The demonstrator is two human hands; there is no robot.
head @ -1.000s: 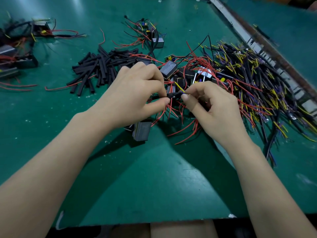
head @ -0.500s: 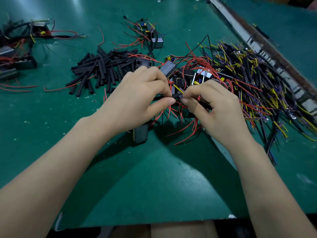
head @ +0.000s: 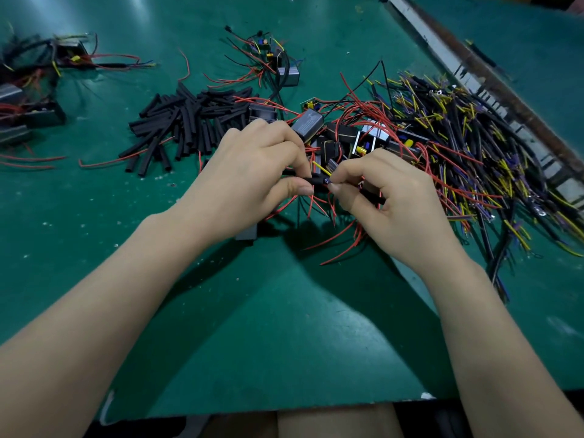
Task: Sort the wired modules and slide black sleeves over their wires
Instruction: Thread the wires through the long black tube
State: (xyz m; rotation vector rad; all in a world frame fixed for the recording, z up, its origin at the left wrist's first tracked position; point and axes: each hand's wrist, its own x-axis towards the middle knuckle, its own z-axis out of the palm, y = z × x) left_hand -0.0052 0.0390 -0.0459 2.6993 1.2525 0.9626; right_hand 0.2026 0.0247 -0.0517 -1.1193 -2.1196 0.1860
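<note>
1. We see a green work mat covering the bench; wiring lies across its far half.
2. Far right, a big tangle of loose wires, black, yellow, red and purple; we judge most of this still unsorted.
3. Centre-left, a pile of black sleeves, many unused; so plenty of sleeving left.
4. Far left, a cluster of wired modules set apart, maybe finished, we cannot tell; another module lies at top centre.
5. Left hand, fingers curled, thumb and forefinger pinching one black sleeve above the mat.
6. Right hand, fingers curled, pinching a wire end at the sleeve mouth; we judge the threading only just begun.
</note>
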